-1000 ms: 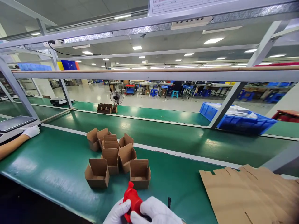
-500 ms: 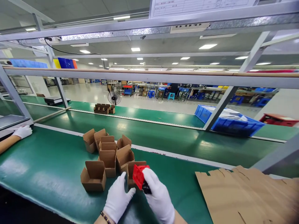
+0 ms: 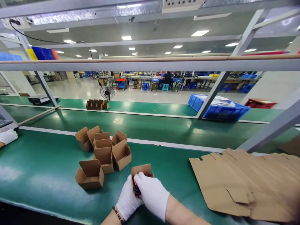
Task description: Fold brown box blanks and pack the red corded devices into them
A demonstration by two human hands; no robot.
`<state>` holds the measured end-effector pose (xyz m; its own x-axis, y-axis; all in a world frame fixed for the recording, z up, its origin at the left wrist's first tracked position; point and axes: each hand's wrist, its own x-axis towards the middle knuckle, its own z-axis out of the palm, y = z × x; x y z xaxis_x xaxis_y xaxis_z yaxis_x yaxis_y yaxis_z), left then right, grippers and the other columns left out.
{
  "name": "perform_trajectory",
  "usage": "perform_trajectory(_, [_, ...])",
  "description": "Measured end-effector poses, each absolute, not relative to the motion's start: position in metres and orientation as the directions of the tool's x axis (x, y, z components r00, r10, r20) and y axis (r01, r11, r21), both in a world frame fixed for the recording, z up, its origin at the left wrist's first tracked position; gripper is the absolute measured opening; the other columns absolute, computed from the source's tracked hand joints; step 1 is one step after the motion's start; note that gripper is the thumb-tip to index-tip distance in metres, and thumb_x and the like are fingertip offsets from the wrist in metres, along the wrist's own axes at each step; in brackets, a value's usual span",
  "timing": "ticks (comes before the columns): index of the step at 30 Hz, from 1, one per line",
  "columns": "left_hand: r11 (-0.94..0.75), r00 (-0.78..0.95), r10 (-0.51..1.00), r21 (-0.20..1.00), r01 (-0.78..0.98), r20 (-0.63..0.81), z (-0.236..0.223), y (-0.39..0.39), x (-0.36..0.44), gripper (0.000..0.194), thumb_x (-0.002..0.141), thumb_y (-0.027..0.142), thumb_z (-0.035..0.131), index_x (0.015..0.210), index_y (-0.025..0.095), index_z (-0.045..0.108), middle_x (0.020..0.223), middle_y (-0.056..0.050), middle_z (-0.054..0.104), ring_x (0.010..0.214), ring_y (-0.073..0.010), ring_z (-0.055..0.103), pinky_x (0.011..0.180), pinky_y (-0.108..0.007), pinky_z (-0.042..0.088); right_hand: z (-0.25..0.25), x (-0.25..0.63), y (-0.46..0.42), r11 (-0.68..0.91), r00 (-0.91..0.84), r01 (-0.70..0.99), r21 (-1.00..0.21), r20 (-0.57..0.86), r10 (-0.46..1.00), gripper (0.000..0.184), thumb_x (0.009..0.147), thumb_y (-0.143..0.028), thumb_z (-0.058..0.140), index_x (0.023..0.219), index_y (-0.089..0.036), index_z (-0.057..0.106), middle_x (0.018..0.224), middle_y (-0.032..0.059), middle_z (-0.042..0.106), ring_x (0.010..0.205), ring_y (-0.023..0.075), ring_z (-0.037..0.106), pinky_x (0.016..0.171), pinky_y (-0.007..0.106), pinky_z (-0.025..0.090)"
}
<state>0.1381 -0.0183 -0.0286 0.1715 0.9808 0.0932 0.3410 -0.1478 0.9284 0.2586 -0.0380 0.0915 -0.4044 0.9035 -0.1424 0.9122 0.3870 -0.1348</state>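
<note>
My left hand (image 3: 128, 198), in a white glove with a beaded bracelet at the wrist, is closed round the near left side of a small open cardboard box (image 3: 141, 169). Over that box's opening, the white-gloved fingers of my right hand (image 3: 153, 193) are closed on a red and black item (image 3: 136, 188). Only a dark edge and a bit of red show between my hands, so its kind is hidden. To the left stands a separate open box (image 3: 89, 179), behind it a cluster of similar boxes (image 3: 103, 156), flaps up.
Flattened cardboard sheets (image 3: 234, 184) lie on the green worktop (image 3: 51, 162) at right. A blue crate (image 3: 225, 113) holds white material beyond the frame post. Another person's gloved hand (image 3: 8, 136) rests at far left. More small boxes (image 3: 95, 105) stand on the far belt.
My right hand has brought the red and black item down into the box. My left hand has closed on that box, now apart from the cluster. The view has tilted down and shifted right.
</note>
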Motion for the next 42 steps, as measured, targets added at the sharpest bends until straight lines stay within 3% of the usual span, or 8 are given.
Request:
perform_trajectory(6, [-0.154,0.170,0.981,0.915,0.373,0.096,-0.021,-0.017,0.133,0.039,0.069,0.036,0.075,0.101,0.019,0.061,0.104,-0.014,0.074,0.094,-0.0291,0.070,0.092,-0.044,0.055,0.020,0.276,-0.062,0.477,-0.417,0.877,-0.064,0.397,0.818,0.070,0.061,-0.004,0.051,0.130,-0.013,0.062,0.134,0.0168,0.064,0.097,0.0291,0.071,0.078,0.037,0.061])
perform_trajectory(12, [-0.135,0.131,0.985,0.969,0.207,0.110,-0.022,-0.018,0.133,0.031,0.077,0.041,0.066,0.099,0.019,0.067,0.106,-0.013,0.076,0.098,-0.0270,0.070,0.098,-0.041,0.054,-0.012,0.268,-0.060,0.540,-0.378,0.840,0.050,0.767,0.518,0.038,0.080,-0.005,0.050,0.111,-0.018,0.068,0.105,0.0078,0.077,0.101,0.0234,0.069,0.095,0.035,0.054])
perform_trajectory(18, [-0.112,0.134,0.987,0.985,0.134,0.093,-0.028,-0.020,0.138,0.034,0.079,0.042,0.066,0.104,0.019,0.064,0.105,-0.010,0.076,0.097,-0.0256,0.071,0.097,-0.040,0.056,-0.020,0.251,-0.055,0.450,-0.377,0.893,0.010,0.564,0.735,0.034,0.074,-0.013,0.058,0.104,-0.017,0.073,0.100,0.0126,0.078,0.089,0.0276,0.073,0.081,0.032,0.060])
perform_trajectory(23, [-0.165,0.176,0.976,0.962,0.220,0.127,-0.023,-0.019,0.135,0.029,0.080,0.037,0.065,0.102,0.018,0.061,0.104,-0.012,0.074,0.096,-0.0264,0.071,0.095,-0.043,0.055,0.012,0.263,-0.060,0.442,-0.404,0.877,-0.186,0.211,0.890,0.069,0.068,-0.013,0.058,0.137,-0.006,0.057,0.121,0.0227,0.070,0.094,0.0339,0.073,0.079,0.041,0.062])
perform_trajectory(27, [-0.156,0.208,0.972,0.965,0.209,0.112,-0.016,-0.017,0.130,0.051,0.065,0.037,0.081,0.106,0.017,0.059,0.112,-0.014,0.073,0.103,-0.0297,0.069,0.101,-0.045,0.052,0.004,0.286,-0.072,0.640,-0.511,0.758,-0.123,0.499,0.700,0.058,0.082,-0.004,0.048,0.139,-0.012,0.055,0.130,0.0169,0.068,0.120,0.0287,0.064,0.099,0.040,0.055])
perform_trajectory(32, [-0.072,0.225,0.974,0.984,0.164,0.034,-0.018,-0.022,0.124,0.066,0.062,0.037,0.085,0.118,0.018,0.055,0.120,-0.013,0.071,0.111,-0.0301,0.067,0.104,-0.044,0.050,-0.031,0.301,-0.094,0.446,-0.198,0.870,-0.210,0.679,0.706,0.041,0.090,-0.024,0.061,0.130,-0.018,0.056,0.111,0.0168,0.073,0.097,0.0338,0.071,0.081,0.048,0.061])
perform_trajectory(37, [-0.031,-0.074,0.995,0.899,0.437,0.070,-0.038,-0.055,0.107,0.059,0.069,0.049,0.072,0.116,0.016,0.059,0.121,-0.016,0.066,0.115,-0.0349,0.063,0.103,-0.049,0.048,-0.039,0.293,-0.098,0.134,0.004,0.473,-0.871,0.154,0.988,0.021,0.094,-0.038,0.053,0.105,-0.022,0.059,0.098,0.0086,0.072,0.088,0.0233,0.073,0.079,0.034,0.061])
perform_trajectory(42, [-0.005,0.133,0.989,0.878,0.479,-0.067,-0.033,-0.088,0.101,0.040,0.082,0.059,0.053,0.089,0.022,0.064,0.083,-0.006,0.071,0.076,-0.0234,0.066,0.074,-0.036,0.054,-0.031,0.272,-0.092,-0.248,-0.102,-0.114,-0.962,-0.237,0.966,0.059,0.078,-0.067,0.068,0.110,-0.019,0.055,0.089,0.0061,0.068,0.066,0.0192,0.069,0.061,0.031,0.057])
